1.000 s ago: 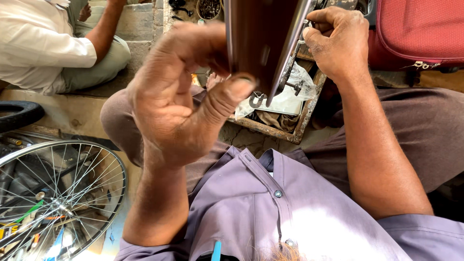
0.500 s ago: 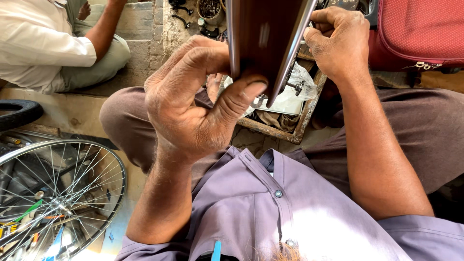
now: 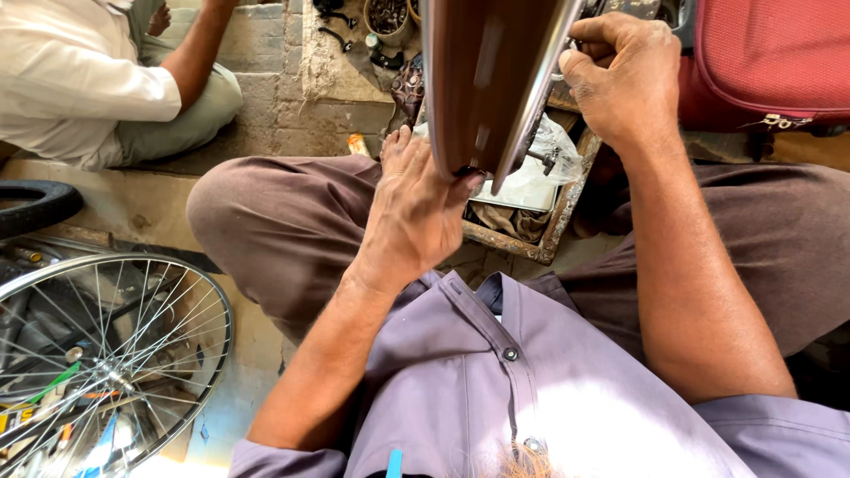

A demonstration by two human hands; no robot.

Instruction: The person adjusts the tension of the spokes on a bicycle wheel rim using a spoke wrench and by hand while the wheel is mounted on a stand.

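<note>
From the head camera, looking down over a lilac shirt and brown trousers, the person sits with a long curved brown metal guard held up in front of the chest, its chrome edge on the right. The right hand is closed in a fist around that edge near the top of the picture. The left hand is at the guard's lower tip, thumb pressed against the bottom end, the other fingers loosely curled and pointing away; whether they grip anything I cannot tell. Just beyond the tip lies a shallow wooden tray with rags and a clear plastic bag. A spoked bicycle wheel lies at lower left. A red bag sits upper right. Another person in a white shirt sits at upper left.
</note>
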